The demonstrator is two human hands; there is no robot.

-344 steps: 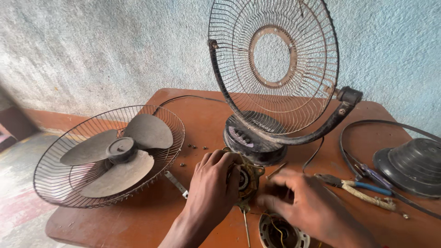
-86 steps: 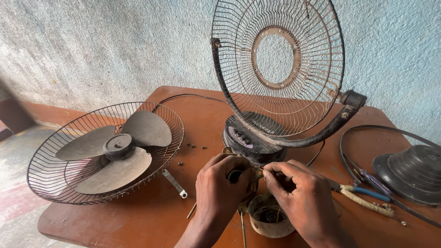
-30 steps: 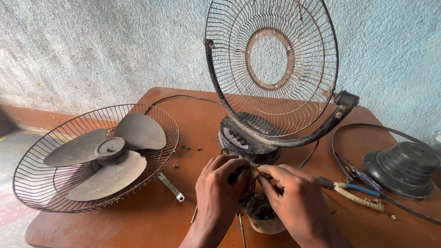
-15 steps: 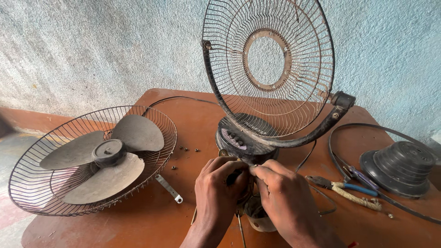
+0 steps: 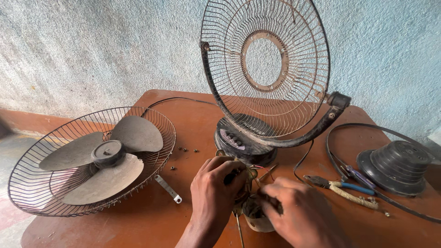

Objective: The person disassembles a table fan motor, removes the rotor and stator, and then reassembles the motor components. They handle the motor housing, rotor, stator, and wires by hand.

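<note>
Hands are working at the near edge of the table (image 5: 138, 216): left hand (image 5: 216, 188) and right hand (image 5: 298, 216) are both grasping the motor (image 5: 250, 209), just near the fan base (image 5: 243, 140).

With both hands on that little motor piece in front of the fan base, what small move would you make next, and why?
Probably keep the left hand steady on the wired motor part while the right hand works at the small round housing. Both hands already pinch these close together in front of the fan base, and thin wires show between them, so a gentle move seems safest.
</note>
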